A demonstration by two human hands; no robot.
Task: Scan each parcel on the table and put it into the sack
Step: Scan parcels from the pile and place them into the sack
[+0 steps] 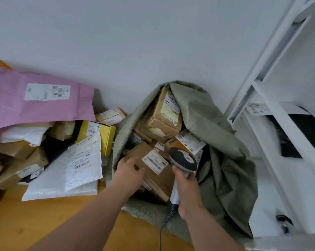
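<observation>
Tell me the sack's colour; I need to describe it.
Dull grey-green woven sack, seen in the head view.

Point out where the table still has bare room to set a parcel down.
Bare wood of the table lies in the near left, bordered by the white bubble mailer behind and the left forearm. Farther back it is crowded: the pink mailer and yellow box top a pile running up to the green sack.
</observation>
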